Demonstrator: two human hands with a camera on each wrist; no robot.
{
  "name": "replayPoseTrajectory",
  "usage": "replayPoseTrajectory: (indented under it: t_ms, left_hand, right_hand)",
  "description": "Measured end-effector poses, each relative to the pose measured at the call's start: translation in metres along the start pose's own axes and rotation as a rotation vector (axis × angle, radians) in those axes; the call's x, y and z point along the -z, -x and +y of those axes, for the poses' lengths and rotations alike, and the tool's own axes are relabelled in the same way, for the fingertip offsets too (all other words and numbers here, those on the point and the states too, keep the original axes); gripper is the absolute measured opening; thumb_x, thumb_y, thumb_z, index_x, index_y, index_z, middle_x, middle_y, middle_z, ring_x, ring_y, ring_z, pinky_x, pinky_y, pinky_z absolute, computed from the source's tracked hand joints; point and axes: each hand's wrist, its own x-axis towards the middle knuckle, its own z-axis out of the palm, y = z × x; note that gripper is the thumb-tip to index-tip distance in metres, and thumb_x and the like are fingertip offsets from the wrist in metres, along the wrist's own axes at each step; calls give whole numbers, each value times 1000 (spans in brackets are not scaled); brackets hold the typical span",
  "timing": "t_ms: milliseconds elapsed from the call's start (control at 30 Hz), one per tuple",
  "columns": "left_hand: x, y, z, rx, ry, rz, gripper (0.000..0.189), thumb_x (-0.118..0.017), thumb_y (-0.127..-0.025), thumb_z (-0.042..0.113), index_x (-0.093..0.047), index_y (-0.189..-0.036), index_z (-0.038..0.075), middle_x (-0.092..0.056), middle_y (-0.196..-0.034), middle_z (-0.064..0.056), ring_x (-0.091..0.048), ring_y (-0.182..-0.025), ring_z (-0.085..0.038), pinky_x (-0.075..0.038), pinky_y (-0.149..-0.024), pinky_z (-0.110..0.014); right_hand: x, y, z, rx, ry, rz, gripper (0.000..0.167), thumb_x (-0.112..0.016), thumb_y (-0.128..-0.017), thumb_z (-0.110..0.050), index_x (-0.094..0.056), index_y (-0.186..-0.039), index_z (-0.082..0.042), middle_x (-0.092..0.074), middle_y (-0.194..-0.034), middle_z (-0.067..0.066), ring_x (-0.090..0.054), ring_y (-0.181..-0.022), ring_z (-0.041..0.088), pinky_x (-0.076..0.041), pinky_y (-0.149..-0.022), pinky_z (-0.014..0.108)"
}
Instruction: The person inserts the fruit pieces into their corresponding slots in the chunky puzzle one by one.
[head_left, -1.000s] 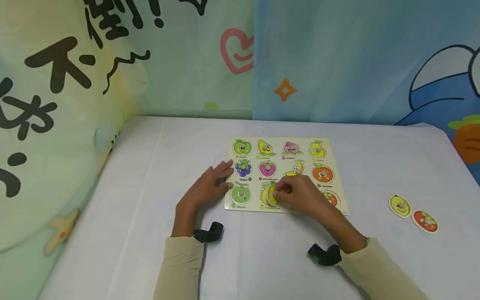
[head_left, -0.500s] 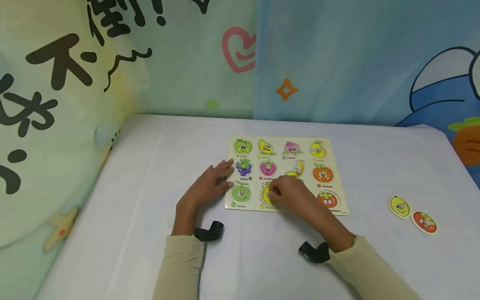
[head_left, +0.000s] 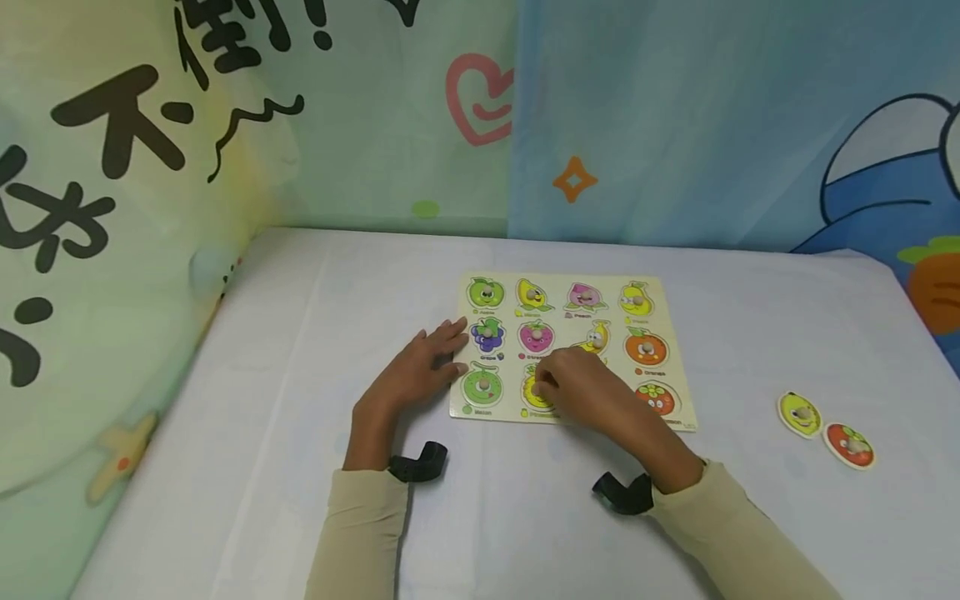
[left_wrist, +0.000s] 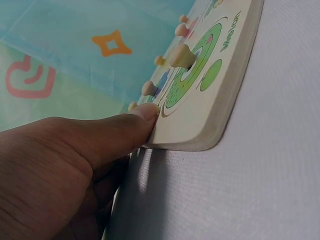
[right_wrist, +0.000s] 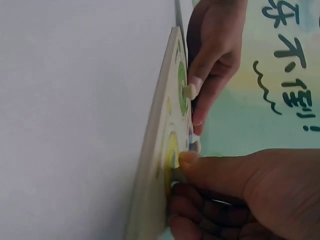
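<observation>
A cream wooden peg puzzle board (head_left: pixel 512 279) lies on the white table, with several fruit pictures in rows. My right hand (head_left: pixel 592 392) is over its bottom row, thumb and fingers pinching the knob of the yellow pineapple piece (head_left: pixel 532 393). That piece (right_wrist: pixel 172 147) lies at the board's face in the right wrist view, partly hidden by the thumb. My left hand (head_left: pixel 416 371) rests on the board's left edge, fingers extended. In the left wrist view its thumb (left_wrist: pixel 142 115) touches the board's corner beside the melon piece (left_wrist: pixel 192 70).
Two loose knobbed pieces, a yellow lemon-like one (head_left: pixel 799 414) and a red tomato-like one (head_left: pixel 850 444), lie on the white cloth (head_left: pixel 750 333) to the right. A printed backdrop (head_left: pixel 675 125) stands behind and to the left of the table.
My right hand has shifted slightly left with the pineapple piece, which now sits lined up with its picture instead of offset to the right. The left hand has stayed in place.
</observation>
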Motion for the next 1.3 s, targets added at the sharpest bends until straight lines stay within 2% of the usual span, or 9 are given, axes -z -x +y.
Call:
replayPoseTrajectory:
  t_ms: [67, 133, 367, 467, 600, 700, 833, 967, 1300]
  left_hand:
    - [0, 0, -1, 3, -2, -2, 52, -63, -95, 21, -47, -144, 8, -30, -155, 7, -20, -145, -13, -7, -119, -31]
    - [1, 1, -2, 6, -1, 0, 52, -63, -95, 20, -48, -143, 8, -30, -155, 7, -20, -145, -13, -7, -119, -32]
    - [1, 7, -8, 39, 11, 15, 53, -63, -95, 19, -48, -144, 8, -31, -155, 7, -20, -145, -13, -8, -119, -35]
    - [0, 8, -8, 39, 25, 18, 53, -63, -94, 20, -48, -144, 9, -31, -155, 7, -19, -145, -12, -8, -119, -34]
    - [-1, 7, -6, 28, 31, 15, 53, -63, -95, 21, -47, -144, 9, -30, -155, 8, -19, -145, -12, -7, -119, -32]
    - [-1, 6, -4, 31, 29, 11, 53, -64, -95, 21, -47, -144, 9, -30, -155, 8, -18, -145, -12, -7, -119, -32]
    - [0, 4, -1, 34, 23, 7, 53, -64, -95, 21, -48, -144, 9, -30, -155, 9, -19, -145, -12, -7, -119, -32]
    - [0, 3, 0, 30, 19, 5, 53, -64, -94, 21, -48, -144, 9, -30, -155, 8, -19, -145, -12, -7, -119, -32]
    - [-3, 0, 4, 58, 24, -8, 54, -63, -95, 23, -48, -145, 12, -29, -155, 11, -18, -145, -9, -7, -119, -33]
  right_hand:
    - [-1, 0, 1, -21, -28, -2, 13, -71, -89, -9, -69, -76, -9, -53, -66, -3, -47, -66, 16, -40, -59, 28]
    - [-3, 0, 1, -7, -22, 3, 12, -70, -89, -9, -68, -77, -8, -53, -68, -2, -48, -68, 16, -41, -60, 28]
    - [-11, 5, -3, 96, 73, 89, 7, -72, -88, -10, -72, -91, -3, -54, -78, -1, -48, -71, 15, -47, -64, 26]
    - [-10, 11, 3, 108, 55, 109, 9, -71, -89, -10, -74, -95, -3, -54, -80, -2, -48, -74, 15, -48, -65, 26]
    - [-3, 24, 17, 94, -25, 120, 12, -70, -89, -6, -76, -100, -4, -59, -85, -3, -52, -78, 13, -50, -69, 28]
    - [1, 35, 31, 83, -73, 153, 12, -70, -88, -3, -76, -98, -4, -62, -84, -4, -53, -76, 12, -51, -67, 28]
    - [6, 49, 49, 36, -97, 206, 13, -72, -86, -2, -74, -98, -3, -63, -83, -3, -52, -73, 13, -48, -62, 27]
    - [12, 62, 62, -18, -113, 255, 12, -69, -87, -1, -71, -99, -3, -63, -86, 0, -52, -76, 15, -48, -63, 28]
    - [25, 98, 91, -72, -103, 371, 15, -71, -84, 3, -71, -97, -4, -64, -85, 0, -54, -74, 15, -49, -58, 21]
